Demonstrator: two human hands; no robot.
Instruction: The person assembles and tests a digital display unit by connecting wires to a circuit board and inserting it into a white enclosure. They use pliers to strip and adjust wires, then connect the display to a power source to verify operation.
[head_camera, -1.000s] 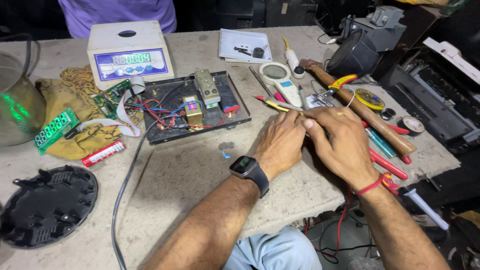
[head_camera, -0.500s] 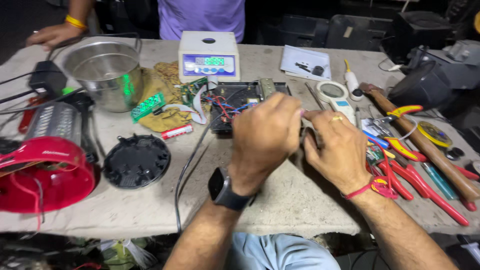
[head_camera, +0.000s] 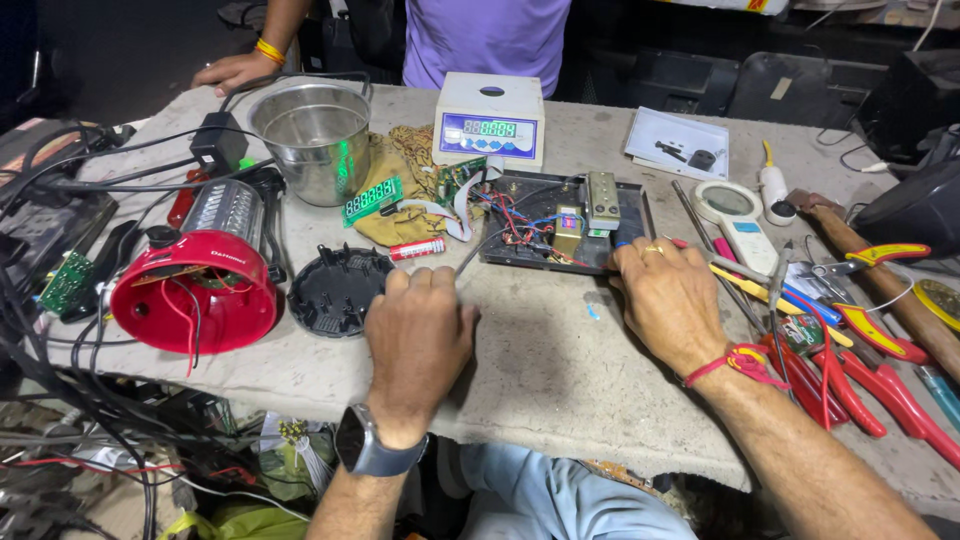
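Note:
My left hand (head_camera: 420, 340) rests on the grey table (head_camera: 560, 370) with its fingers curled under, knuckles forward, and nothing visible in it. It lies just right of a black round cover (head_camera: 335, 290), and a dark smartwatch is on its wrist. My right hand (head_camera: 665, 300) wears a ring and a red wrist thread. Its fingertips are bent onto the near right corner of a black open electronics tray (head_camera: 530, 250) full of coloured wires and metal parts. The thumb is hidden.
Far side: a person in a purple shirt (head_camera: 485, 40), a hand (head_camera: 235, 70) on the table, a steel pot (head_camera: 318, 135), a white digital scale (head_camera: 490, 120). A red appliance housing (head_camera: 195, 290) and cables lie at left. Red-handled pliers (head_camera: 870, 385), screwdrivers and a wooden handle (head_camera: 885, 285) crowd the right.
My hands were together over the tools on the right and have parted. The left moved left beside the black cover, the right sits at the tray's corner. The view swung left.

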